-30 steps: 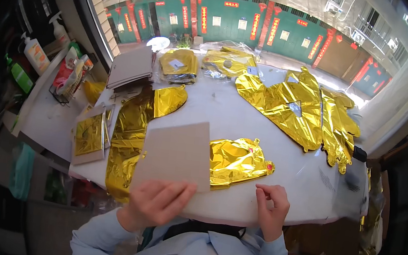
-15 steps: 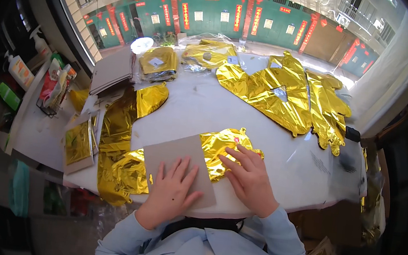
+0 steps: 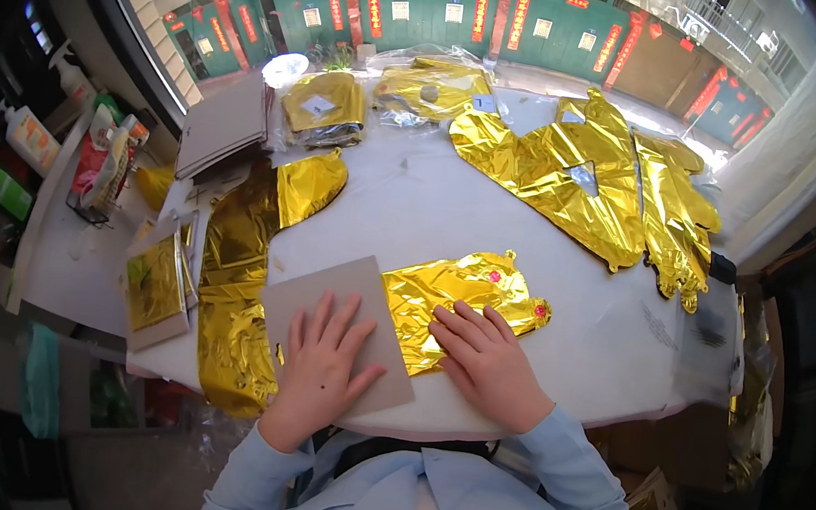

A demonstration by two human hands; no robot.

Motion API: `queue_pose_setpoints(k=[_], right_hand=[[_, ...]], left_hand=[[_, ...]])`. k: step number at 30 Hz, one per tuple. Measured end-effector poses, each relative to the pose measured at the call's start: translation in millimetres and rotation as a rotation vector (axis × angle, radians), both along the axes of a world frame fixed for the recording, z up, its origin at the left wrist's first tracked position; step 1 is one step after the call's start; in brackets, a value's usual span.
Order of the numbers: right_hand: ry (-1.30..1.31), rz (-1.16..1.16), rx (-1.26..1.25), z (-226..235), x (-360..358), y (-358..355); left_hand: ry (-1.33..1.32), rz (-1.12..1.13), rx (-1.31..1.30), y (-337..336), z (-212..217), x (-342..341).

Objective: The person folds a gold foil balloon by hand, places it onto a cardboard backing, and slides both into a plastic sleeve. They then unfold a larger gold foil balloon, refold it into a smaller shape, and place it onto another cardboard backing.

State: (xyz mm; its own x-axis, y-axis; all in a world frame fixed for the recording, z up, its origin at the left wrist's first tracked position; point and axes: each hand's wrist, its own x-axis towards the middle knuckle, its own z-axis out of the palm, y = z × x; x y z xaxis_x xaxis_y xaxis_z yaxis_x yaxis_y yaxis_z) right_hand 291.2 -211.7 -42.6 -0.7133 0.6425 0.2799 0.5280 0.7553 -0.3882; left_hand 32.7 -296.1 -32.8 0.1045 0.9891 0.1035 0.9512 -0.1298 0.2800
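Observation:
A flat gold foil balloon (image 3: 460, 286) lies across the near middle of the table, with small red spots at its right end. Over part of the foil rests a grey cardboard sheet (image 3: 329, 281), slightly tilted. My left hand (image 3: 325, 361) is spread flat on the cardboard, pressing it down. My right hand (image 3: 487, 360) lies with fingers stretched out on the foil just right of the sheet. More gold foil (image 3: 233, 306) runs up the left side; whether it joins the piece under the cardboard is hidden.
A stack of grey cardboard (image 3: 226, 129) stands at the far left. Bagged gold foil packs (image 3: 325, 100) sit at the back, and large gold foil shapes (image 3: 568, 173) spread over the far right. Wrapped foil on card (image 3: 158, 282) lies at the left edge, near a side shelf with bottles (image 3: 31, 139).
The cardboard has shifted left with my left hand on it, showing more foil to its right. My right hand has come down from a raised pose to lie on the foil.

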Motion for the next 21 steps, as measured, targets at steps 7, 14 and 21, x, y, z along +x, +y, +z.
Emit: queue_pose_setpoints(k=[7,14,21], right_hand=[[-0.047,-0.078,-0.008,41.8,16.8,45.9],[-0.269,0.149,-0.235,31.1,-39.9,138.6],[-0.634,0.070,-0.426,46.5,-87.2,162.0]], left_hand=[[-0.015,-0.032,0.021,-3.0,-1.3,-8.3],[-0.025,-0.036,0.053,-0.8,-11.6,-5.6],[-0.049,-0.035,0.076,-4.6,-10.9,-7.2]])
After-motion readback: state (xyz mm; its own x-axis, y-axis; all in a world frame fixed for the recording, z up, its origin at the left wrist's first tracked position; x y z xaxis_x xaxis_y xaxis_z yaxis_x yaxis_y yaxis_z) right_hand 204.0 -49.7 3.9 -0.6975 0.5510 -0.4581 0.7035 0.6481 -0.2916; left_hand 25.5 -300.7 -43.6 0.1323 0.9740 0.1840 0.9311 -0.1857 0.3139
